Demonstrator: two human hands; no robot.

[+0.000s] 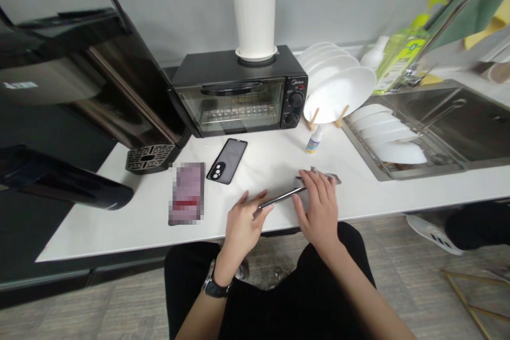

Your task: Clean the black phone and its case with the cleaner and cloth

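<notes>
A thin dark phone [279, 199] is held edge-on just above the white countertop [119, 212]. My left hand [243, 223], with a watch on its wrist, pinches the phone's left end. My right hand [319, 207] grips its right end, fingers curled over a small grey wipe or packet [329, 175] lying on the counter. A black phone case [227, 160] lies face down to the left, and further left is a flat pink-and-red packet [187, 192].
A black toaster oven [239, 93] with a white utensil holder [255, 16] on top stands at the back. Left is a black coffee machine [79, 90]. White plates [338, 90] in a rack, a small dropper bottle [314, 141] and a sink [438, 122] lie right.
</notes>
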